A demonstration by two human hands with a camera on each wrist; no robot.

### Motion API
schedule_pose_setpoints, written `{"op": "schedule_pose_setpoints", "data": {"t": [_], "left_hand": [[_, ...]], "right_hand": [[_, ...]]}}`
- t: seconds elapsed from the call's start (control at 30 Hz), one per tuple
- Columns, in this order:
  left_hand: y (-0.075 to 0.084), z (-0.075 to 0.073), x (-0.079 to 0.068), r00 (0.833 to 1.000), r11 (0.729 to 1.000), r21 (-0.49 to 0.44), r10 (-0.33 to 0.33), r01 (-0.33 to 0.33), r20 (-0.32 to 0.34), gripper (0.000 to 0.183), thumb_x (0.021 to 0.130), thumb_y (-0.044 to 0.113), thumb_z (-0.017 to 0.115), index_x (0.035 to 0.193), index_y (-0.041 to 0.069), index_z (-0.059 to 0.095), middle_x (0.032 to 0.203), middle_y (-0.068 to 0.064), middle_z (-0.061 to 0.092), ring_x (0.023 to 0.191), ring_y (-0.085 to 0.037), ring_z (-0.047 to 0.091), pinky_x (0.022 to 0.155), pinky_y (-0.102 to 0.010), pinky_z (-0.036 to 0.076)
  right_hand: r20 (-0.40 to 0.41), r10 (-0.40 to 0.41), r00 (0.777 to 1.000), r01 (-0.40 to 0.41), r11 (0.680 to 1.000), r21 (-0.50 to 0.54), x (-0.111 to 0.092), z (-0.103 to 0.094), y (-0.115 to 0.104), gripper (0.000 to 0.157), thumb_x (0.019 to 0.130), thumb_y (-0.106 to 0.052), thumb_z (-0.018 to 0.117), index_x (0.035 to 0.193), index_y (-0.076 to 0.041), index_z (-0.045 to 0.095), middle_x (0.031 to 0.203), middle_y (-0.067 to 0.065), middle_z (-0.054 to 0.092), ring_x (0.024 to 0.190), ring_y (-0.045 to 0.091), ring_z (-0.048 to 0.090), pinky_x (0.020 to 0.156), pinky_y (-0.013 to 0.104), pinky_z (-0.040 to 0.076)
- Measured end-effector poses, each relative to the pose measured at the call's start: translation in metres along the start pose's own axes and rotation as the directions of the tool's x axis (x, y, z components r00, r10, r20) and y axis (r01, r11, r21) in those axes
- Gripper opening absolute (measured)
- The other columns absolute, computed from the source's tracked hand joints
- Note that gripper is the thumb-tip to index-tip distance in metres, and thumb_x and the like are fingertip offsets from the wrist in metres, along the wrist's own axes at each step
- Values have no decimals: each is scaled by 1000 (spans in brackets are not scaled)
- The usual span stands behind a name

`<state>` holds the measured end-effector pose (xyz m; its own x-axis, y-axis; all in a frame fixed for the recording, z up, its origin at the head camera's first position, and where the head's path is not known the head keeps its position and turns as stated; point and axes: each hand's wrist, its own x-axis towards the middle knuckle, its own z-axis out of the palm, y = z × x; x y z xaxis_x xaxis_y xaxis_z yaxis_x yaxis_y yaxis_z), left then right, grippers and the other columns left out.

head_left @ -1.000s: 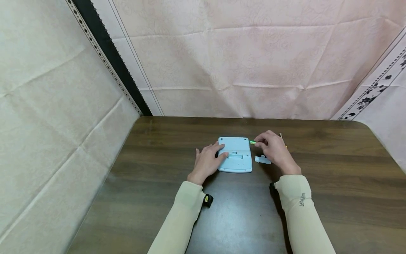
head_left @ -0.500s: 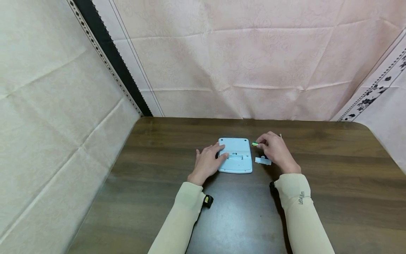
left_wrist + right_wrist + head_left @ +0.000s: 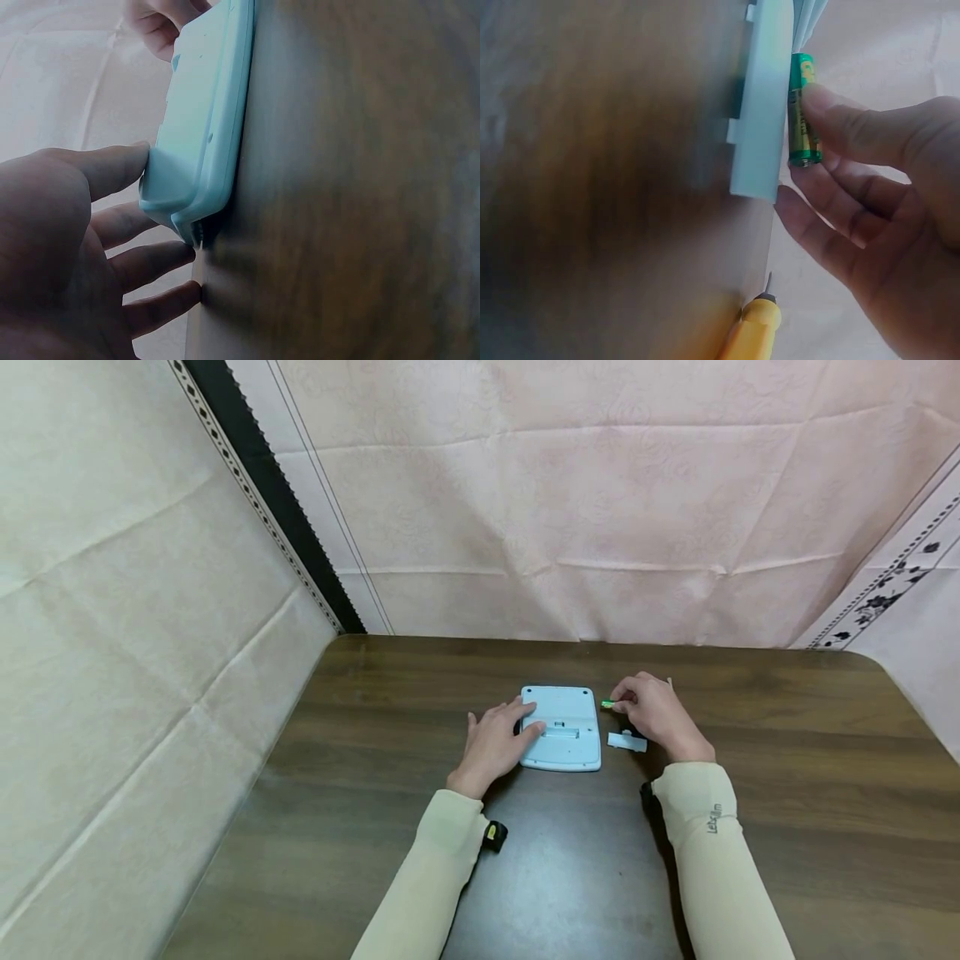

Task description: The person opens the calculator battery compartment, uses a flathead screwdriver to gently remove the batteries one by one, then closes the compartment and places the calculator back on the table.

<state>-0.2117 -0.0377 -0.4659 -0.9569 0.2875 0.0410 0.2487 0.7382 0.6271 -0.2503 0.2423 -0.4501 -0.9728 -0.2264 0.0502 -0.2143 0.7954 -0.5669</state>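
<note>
A light-blue device (image 3: 570,755), shaped like a desk calculator lying back side up, sits on the wooden table with a recessed slot in its back. My left hand (image 3: 495,742) rests at its left edge, thumb and forefinger on the back; in the left wrist view the other fingers (image 3: 154,264) spread loosely beside it. Thumb and fingers of my right hand (image 3: 654,708) pinch a green-and-gold battery (image 3: 804,142), held just right of the device. Below that hand lies a small light-blue battery cover (image 3: 627,742) with tabs.
A yellow-handled screwdriver (image 3: 754,330) shows low in the right wrist view, its thin tip upward. The brown table (image 3: 405,727) has rounded far corners. Pale cloth (image 3: 600,502) hangs behind its far edge.
My right hand has drawn the battery slightly to the right, away from the device's edge. The left hand stays on the device, and the cover has not moved on the table.
</note>
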Motion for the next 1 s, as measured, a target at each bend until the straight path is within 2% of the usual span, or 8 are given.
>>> {"op": "schedule_pose_setpoints", "data": {"t": [0.2,0.53,1.0], "left_hand": [[1,0,1,1000,1000,7,1,-1,-4,50,110,43,59,153,18,60,164,-6,47,154,-33,38,121,-74,9],[-1,2,2,1000,1000,-9,-5,5,-4,51,109,44,60,154,18,60,164,-6,46,154,-33,37,121,-74,7],[-1,1,1,1000,1000,-10,-4,4,0,51,109,44,59,154,19,60,165,-6,45,154,-32,37,121,-74,7]], "right_hand": [[21,4,1000,-4,1000,4,1,0,2,5,99,3,71,101,6,73,99,18,62,90,33,58,84,50,52],[18,19,1000,-19,1000,15,2,1,3,5,99,6,69,103,5,73,102,19,62,92,35,59,87,52,53],[8,3,1000,-3,1000,6,1,2,4,19,98,11,63,113,7,74,111,25,63,101,40,62,92,59,53]]}}
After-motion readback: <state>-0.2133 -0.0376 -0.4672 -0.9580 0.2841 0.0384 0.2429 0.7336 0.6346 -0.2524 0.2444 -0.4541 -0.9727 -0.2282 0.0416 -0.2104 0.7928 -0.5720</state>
